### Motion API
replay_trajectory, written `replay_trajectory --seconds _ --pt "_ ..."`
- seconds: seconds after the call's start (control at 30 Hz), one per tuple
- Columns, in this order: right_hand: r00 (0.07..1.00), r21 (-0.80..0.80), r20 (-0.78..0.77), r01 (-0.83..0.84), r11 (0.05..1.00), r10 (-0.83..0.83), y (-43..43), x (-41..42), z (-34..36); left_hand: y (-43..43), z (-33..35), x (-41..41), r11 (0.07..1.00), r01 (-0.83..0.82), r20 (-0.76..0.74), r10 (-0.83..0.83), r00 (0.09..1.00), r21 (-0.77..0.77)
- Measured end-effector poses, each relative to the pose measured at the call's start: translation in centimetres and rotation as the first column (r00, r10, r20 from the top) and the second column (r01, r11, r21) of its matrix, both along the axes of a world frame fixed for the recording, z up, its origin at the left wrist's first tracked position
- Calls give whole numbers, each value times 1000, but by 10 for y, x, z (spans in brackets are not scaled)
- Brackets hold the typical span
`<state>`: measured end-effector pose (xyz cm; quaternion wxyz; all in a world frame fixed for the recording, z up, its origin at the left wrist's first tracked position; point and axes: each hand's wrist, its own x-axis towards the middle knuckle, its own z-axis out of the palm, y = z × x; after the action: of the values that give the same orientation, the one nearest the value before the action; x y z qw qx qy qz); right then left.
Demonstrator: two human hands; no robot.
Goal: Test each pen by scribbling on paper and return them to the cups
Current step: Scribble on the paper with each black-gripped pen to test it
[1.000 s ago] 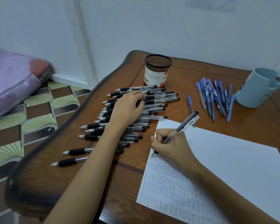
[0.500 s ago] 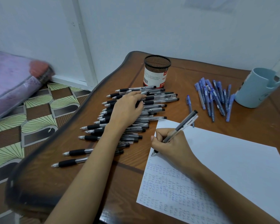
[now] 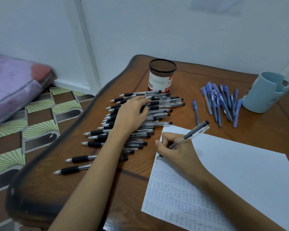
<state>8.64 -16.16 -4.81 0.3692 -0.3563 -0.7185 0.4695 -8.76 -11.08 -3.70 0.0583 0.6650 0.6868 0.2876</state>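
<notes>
In the head view, the right hand [image 3: 178, 150] sat on the near-left part of the white paper [image 3: 240, 164], its grip clamped on a black-and-clear pen [image 3: 193, 133]. The pen's tip met the sheet at its left edge and its cap end slanted up and to the right. Rows of small faint scribbles [image 3: 170, 194] filled the lower left corner of the sheet, below the hand.

The left hand [image 3: 132, 114] lay palm down on the spread of black pens [image 3: 162, 108], its grip apart with the fingers stretched loosely over the barrels and clamped on none of them. Those pens lay side by side in a long slanted row on the wooden surface [image 3: 265, 127], left of the paper. The black mesh cup [image 3: 162, 75] stood upright just behind the far end of the row.

A loose pile of blue pens [image 3: 222, 104] lay to the right, with one blue pen [image 3: 195, 112] apart on its left. The pale blue cup [image 3: 265, 94] stood just right of that pile.

A patterned floor [image 3: 32, 114] and a purple mattress [image 3: 10, 84] showed at the left
</notes>
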Motion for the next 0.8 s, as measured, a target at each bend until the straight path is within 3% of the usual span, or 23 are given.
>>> replay_trajectory --seconds 0.17,0.37,0.67,0.8 --pt "987 -158 -157 3 987 -28 8 4 9 0 0 -1 1000 5 5 -5 1000 8" --pt "975 -389 -217 -34 921 -56 15 7 16 0 1 -1 1000 5 5 -5 1000 5" --pt "940 -522 -337 -134 842 -60 22 11 16 0 1 0 1000 2 -2 -2 1000 8" --pt "952 -492 -284 -43 869 -114 25 13 14 0 0 -1 1000 7 6 -7 1000 5"
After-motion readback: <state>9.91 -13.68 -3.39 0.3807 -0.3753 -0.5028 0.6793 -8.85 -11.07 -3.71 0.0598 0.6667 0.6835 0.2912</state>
